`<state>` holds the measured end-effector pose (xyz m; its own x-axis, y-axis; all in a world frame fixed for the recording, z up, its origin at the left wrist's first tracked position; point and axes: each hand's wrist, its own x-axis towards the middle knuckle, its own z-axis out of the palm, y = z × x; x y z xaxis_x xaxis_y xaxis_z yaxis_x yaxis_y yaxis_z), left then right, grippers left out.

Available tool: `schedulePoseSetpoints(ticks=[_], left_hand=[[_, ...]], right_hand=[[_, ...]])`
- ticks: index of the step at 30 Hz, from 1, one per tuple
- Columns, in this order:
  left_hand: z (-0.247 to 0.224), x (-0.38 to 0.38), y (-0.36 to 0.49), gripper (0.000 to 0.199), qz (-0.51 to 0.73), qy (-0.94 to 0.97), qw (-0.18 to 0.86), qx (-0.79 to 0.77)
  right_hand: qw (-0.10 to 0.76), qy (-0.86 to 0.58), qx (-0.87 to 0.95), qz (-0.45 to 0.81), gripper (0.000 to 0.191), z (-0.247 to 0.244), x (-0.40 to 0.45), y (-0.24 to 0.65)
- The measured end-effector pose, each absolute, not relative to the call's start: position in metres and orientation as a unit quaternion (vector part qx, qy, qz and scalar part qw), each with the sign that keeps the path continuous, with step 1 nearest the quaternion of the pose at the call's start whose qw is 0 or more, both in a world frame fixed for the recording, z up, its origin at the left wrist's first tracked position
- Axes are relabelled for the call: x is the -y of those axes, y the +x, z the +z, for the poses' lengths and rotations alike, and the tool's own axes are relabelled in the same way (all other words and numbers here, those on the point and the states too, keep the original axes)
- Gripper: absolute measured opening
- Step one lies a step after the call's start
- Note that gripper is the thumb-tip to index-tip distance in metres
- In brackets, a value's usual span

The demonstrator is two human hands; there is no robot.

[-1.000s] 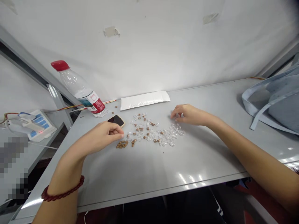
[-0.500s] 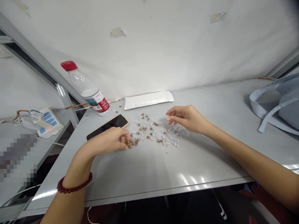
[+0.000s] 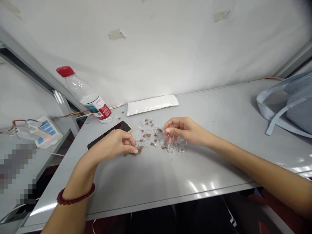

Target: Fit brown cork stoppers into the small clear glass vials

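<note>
My left hand [image 3: 117, 143], a dark red bead bracelet [image 3: 76, 196] on its wrist, is over a small pile of brown corks [image 3: 133, 153]. Its thumb and forefinger are drawn together at the corks; what is between them is hidden. To the right, my right hand [image 3: 186, 130] pinches a small clear bottle [image 3: 164, 131] between thumb and forefinger, its other fingers loosely curled. Beneath that hand lies a heap of small clear bottles [image 3: 180, 149]. Several corked little bottles [image 3: 147, 135] are scattered between the hands.
A phone [image 3: 107, 132] lies beside my left forearm. Behind it stands a red-capped water bottle [image 3: 94, 102]. A white packet [image 3: 152, 104] rests along the wall. A light blue bag [image 3: 298, 107] is at the right, a power strip [image 3: 48, 132] at the far left.
My right hand has moved left and slightly down, over the bottles and closer to my left hand. My left hand has shifted slightly over the corks. The whole view has shifted a little.
</note>
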<state>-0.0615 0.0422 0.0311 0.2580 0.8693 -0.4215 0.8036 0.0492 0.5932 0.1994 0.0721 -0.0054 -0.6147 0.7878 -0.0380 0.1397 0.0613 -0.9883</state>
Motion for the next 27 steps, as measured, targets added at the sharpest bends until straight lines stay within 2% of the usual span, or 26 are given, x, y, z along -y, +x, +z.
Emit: schedulePoseSetpoints(ticks=[6, 10, 17, 27], left_hand=[[0.024, -0.028, -0.034, 0.012, 0.270, 0.673, 0.441, -0.529], [0.013, -0.022, -0.018, 0.007, 0.399, 0.695, 0.377, -0.463], [0.005, -0.019, -0.013, 0.004, 0.428, 0.748, 0.251, -0.440], [0.008, -0.016, -0.011, 0.007, 0.402, 0.782, 0.155, -0.450]], right_hand=[[0.263, -0.272, 0.615, 0.692, 0.011, -0.009, -0.063, 0.187], [0.251, -0.250, 0.594, 0.722, 0.010, -0.012, -0.056, 0.180], [0.249, -0.211, 0.531, 0.782, 0.016, -0.015, -0.057, 0.181], [0.215, -0.201, 0.541, 0.788, 0.020, -0.009, -0.053, 0.181]])
